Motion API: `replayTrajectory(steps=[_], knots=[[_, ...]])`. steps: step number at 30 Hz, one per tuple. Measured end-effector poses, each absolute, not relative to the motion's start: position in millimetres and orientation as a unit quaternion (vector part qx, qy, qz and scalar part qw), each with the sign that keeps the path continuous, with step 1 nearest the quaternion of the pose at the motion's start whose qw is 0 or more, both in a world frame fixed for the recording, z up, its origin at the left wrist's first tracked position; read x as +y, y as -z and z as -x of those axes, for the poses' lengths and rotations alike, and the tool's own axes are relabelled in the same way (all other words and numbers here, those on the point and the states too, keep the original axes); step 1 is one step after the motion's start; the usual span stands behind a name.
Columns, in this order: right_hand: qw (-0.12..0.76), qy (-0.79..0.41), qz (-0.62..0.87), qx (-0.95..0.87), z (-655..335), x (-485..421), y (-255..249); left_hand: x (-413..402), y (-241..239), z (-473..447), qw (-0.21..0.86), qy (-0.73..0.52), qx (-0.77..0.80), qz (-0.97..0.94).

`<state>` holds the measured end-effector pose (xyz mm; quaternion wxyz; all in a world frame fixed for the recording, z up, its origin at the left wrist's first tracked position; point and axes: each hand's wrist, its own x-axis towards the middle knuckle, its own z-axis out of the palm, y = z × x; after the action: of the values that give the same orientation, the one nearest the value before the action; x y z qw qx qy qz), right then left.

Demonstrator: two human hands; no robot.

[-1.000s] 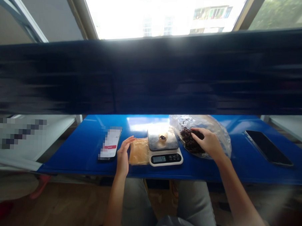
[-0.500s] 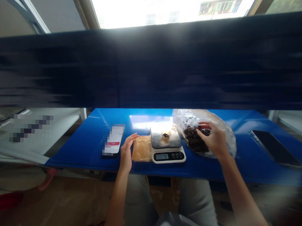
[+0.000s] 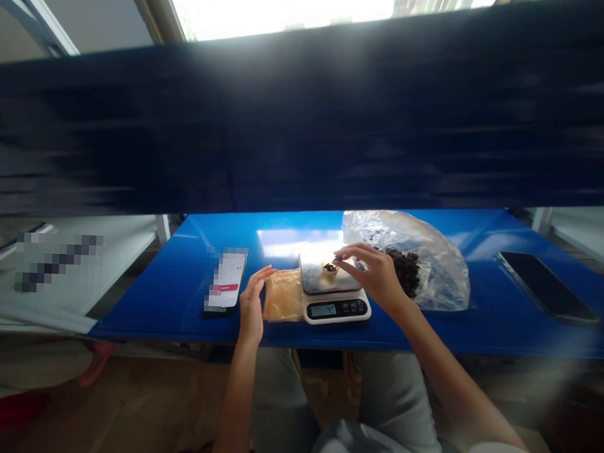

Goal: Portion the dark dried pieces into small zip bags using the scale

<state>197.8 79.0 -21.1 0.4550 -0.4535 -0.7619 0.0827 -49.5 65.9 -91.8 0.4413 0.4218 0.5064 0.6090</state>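
Note:
A small pale cup (image 3: 329,272) with dark pieces in it stands on the platform of a white digital scale (image 3: 305,312). The display seems to read 49 or 4.9. My right hand (image 3: 375,273) is closed in a pinch on a small dark dried piece (image 3: 338,257), just above the cup's right rim. Behind this hand lies a clear plastic bag (image 3: 444,279) with a heap of dark dried pieces (image 3: 407,271). My left hand (image 3: 252,304) is open, fingers extended, resting beside a stack of tan plastic packets (image 3: 283,298) left of the scale.
A phone with a lit screen (image 3: 228,280) lies left of my left hand. A dark phone (image 3: 544,284) lies at the right on the blue table (image 3: 153,300). A wide dark blue panel (image 3: 286,132) spans the view above the table. White shelves flank both sides.
My right hand has moved left from the bag to the cup, carrying a dark piece. My left hand stays by the packets. The camera view has shifted slightly.

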Motion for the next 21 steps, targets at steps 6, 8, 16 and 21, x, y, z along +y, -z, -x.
replayTrajectory(steps=[6,8,16,21], knots=[[0.389,-0.077,0.458,-0.795,-198.0,84.3,34.9,66.1,93.7,48.4,0.447,-0.612,0.499,-0.421],[0.381,-0.071,0.451,-0.804,-200.2,83.2,37.3,66.1,94.0,48.2,0.444,-0.611,0.501,-0.422],[0.398,0.004,0.465,-0.791,-203.4,71.7,29.7,65.3,93.7,45.9,0.450,-0.611,0.498,-0.419],[0.468,0.063,0.603,-0.643,-232.6,70.4,26.9,65.7,94.2,48.5,0.442,-0.611,0.505,-0.420]])
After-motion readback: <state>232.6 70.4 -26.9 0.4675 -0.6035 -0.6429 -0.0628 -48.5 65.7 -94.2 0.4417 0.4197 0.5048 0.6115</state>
